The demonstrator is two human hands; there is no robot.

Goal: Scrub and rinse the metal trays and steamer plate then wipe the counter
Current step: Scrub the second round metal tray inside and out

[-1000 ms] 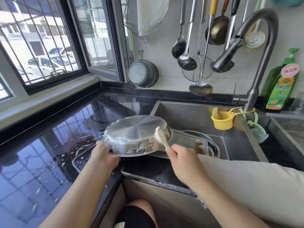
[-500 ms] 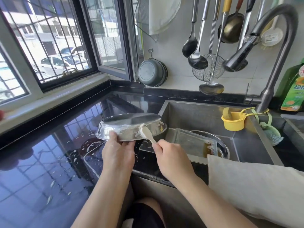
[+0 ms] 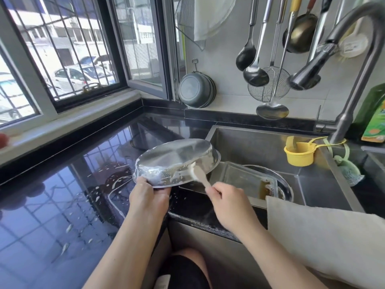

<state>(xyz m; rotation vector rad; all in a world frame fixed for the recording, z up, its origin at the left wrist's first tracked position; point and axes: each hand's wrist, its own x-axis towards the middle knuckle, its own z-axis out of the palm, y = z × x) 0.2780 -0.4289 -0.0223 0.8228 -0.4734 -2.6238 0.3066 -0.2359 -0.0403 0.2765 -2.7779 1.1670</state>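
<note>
Head view: left hand (image 3: 149,197) fingers hidden under round tray (image 3: 175,161).

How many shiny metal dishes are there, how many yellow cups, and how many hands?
Metal dishes: 3, the soapy round pan, the rectangular tray and a round plate under it in the sink
Yellow cups: 1
Hands: 2, left hand, right hand
Total: 6

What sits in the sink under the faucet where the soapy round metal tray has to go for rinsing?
A rectangular metal tray lying on a round metal plate fills the sink floor there. The left hand holds the round metal tray above the sink's left edge.
</note>
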